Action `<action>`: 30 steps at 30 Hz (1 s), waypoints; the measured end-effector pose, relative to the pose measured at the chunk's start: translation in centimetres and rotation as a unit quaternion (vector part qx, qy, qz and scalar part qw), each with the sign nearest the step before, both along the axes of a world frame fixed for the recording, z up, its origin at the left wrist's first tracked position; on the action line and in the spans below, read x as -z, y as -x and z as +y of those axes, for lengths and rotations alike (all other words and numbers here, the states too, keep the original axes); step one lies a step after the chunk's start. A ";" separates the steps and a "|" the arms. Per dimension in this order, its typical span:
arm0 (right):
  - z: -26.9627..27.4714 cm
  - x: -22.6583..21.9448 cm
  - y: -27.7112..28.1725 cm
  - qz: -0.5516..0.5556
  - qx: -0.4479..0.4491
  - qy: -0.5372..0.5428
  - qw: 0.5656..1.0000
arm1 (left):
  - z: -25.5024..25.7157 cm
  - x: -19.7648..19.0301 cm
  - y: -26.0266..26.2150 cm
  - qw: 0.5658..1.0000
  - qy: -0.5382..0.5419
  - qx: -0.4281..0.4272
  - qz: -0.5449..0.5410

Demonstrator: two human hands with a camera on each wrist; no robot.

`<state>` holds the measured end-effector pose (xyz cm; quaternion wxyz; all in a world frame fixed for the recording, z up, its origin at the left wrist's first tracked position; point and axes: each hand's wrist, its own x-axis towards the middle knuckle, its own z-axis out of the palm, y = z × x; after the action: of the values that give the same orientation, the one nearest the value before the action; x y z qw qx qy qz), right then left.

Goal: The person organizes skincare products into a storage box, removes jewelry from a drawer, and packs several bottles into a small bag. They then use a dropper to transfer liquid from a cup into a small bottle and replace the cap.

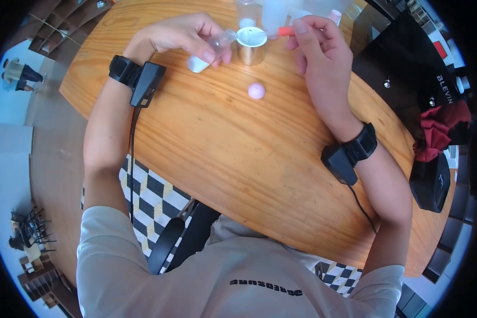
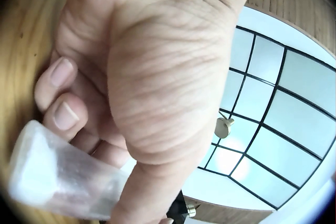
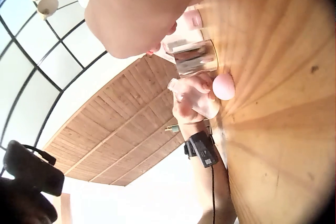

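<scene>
My left hand (image 1: 188, 34) grips a small clear bottle (image 2: 68, 182) with white contents at its base. The bottle lies tilted, its narrow mouth at the rim of a shiny metal cup (image 1: 250, 54) on the wooden table. On the cup's other side, my right hand (image 1: 323, 55) pinches a slim tool by its orange-red handle (image 1: 285, 31). The tool points toward the cup; its far end is too small to make out. A pink rounded piece (image 1: 256, 90) sits on the table just in front of the cup, and shows in the right wrist view too.
Behind the cup stand a small clear bottle (image 1: 246, 13) and translucent containers (image 1: 274, 15). A pink-capped bottle (image 1: 334, 16) is at the back right. On the right are a black bag (image 1: 397, 63), red cloth (image 1: 440, 130) and black case (image 1: 430, 183). Wrist-camera cables trail beside both arms.
</scene>
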<state>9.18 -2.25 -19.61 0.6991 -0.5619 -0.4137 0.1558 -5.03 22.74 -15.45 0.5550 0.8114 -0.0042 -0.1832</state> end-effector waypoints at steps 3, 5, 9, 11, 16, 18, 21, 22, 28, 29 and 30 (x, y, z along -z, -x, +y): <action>0.1 0.2 -0.3 0.022 0.019 -0.045 0.999 | 0.2 0.2 -0.1 1.000 0.004 0.001 -0.003; 0.0 0.0 -0.4 0.021 0.021 -0.060 0.998 | 0.3 0.1 -0.1 1.000 0.004 0.001 0.002; 0.0 0.1 -0.6 0.043 0.016 -0.060 0.997 | 0.2 0.4 -0.1 1.000 0.010 -0.003 -0.003; 0.0 0.2 -0.6 0.051 0.004 -0.068 0.996 | 0.1 0.4 -0.2 1.000 0.004 0.000 0.003; 0.0 0.2 0.3 0.035 -0.025 -0.057 0.997 | -0.1 0.3 0.0 1.000 -0.027 0.000 -0.002; -0.1 0.1 0.4 0.013 -0.030 -0.037 0.999 | -0.3 0.3 -0.2 1.000 -0.019 0.020 -0.010; 0.0 -0.2 0.9 -0.002 -0.045 0.000 0.999 | -0.5 0.1 -0.3 1.000 -0.015 0.026 0.007; 0.0 -0.5 1.1 -0.007 -0.048 0.007 0.999 | -0.5 0.1 -0.3 1.000 -0.015 0.026 0.006; 0.0 0.2 0.1 -0.020 -0.023 -0.024 0.999 | -0.7 -0.3 -0.3 0.999 -0.005 0.023 0.034; 0.0 0.2 0.1 -0.026 0.000 -0.053 0.998 | -0.6 -0.2 -0.2 0.999 0.000 0.024 0.032; 0.1 0.2 -0.1 -0.027 0.000 -0.053 0.998 | -0.5 -0.2 -0.2 0.999 0.005 0.025 0.030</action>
<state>9.27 -2.15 -19.83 0.7167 -0.5280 -0.4400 0.1181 -4.82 22.20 -15.30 0.5540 0.8025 -0.0091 -0.2214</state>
